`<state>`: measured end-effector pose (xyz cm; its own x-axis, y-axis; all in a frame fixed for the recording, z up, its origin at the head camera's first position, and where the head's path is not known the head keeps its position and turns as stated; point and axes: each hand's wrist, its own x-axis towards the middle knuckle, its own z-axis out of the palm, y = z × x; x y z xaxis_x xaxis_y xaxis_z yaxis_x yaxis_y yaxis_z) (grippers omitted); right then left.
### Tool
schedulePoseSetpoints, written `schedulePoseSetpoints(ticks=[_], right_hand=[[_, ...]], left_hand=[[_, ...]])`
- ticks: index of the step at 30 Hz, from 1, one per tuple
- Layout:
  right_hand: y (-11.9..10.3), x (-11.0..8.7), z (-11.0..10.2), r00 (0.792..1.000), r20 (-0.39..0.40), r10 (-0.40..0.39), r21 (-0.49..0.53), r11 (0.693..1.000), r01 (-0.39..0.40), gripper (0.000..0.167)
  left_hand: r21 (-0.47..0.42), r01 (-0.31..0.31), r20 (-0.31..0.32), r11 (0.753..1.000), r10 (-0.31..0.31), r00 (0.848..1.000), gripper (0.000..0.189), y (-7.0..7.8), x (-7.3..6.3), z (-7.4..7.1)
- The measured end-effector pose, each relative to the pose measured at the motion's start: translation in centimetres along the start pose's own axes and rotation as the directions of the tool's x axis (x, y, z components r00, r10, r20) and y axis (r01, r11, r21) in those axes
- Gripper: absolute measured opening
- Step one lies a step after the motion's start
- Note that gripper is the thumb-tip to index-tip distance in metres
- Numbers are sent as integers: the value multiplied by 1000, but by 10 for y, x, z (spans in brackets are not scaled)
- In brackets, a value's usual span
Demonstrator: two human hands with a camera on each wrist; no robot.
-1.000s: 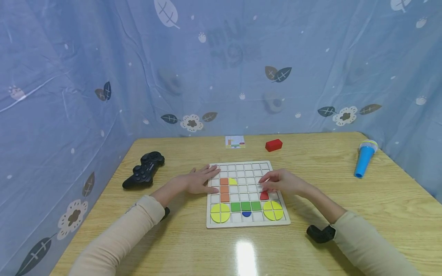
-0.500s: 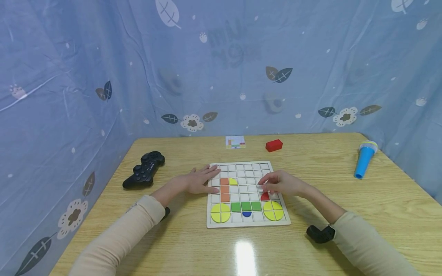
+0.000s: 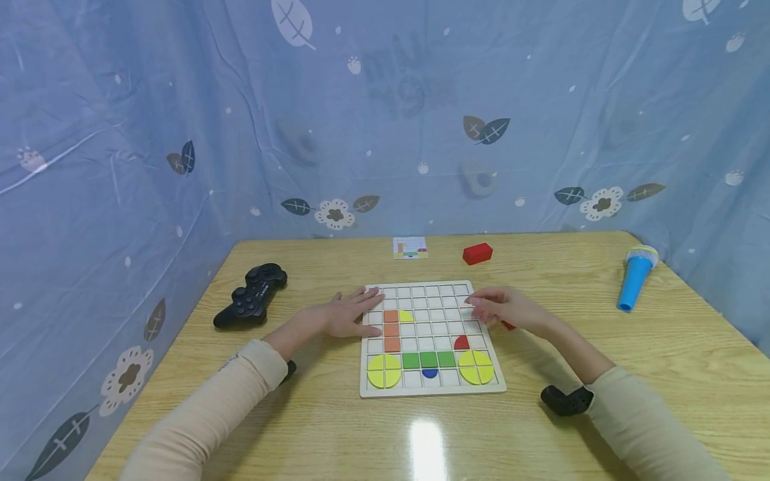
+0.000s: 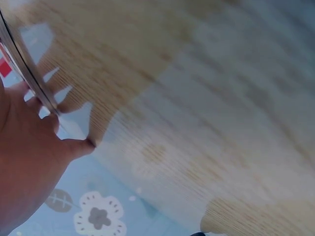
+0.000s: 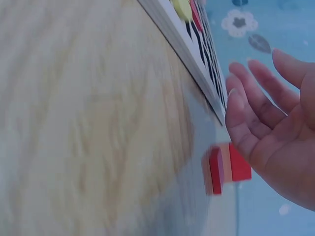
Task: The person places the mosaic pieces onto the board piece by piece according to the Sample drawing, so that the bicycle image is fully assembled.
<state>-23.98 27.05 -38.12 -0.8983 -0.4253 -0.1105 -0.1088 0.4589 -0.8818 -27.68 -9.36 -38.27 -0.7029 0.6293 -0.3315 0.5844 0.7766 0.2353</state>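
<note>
Hands both lie loose: my left hand [image 3: 343,317] flat on the white gridded wooden board [image 3: 430,389], my right hand [image 3: 505,309] relaxed above its far edge. Under my right palm sits one small red piece [image 5: 230,167]. Ahead of it lies one red block [image 3: 477,253] on the table [image 3: 601,427].

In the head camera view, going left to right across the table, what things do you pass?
Black game controller → left hand → grid puzzle board → right hand → blue toy microphone.
</note>
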Motion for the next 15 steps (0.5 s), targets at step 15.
schedulePoseSetpoints(ticks=[15], right_hand=[[22, -9, -30, 992, -128, 8, -39, 999, -13, 49]], left_hand=[[-4, 3, -8, 1000, -3, 1000, 84, 0, 0, 1]])
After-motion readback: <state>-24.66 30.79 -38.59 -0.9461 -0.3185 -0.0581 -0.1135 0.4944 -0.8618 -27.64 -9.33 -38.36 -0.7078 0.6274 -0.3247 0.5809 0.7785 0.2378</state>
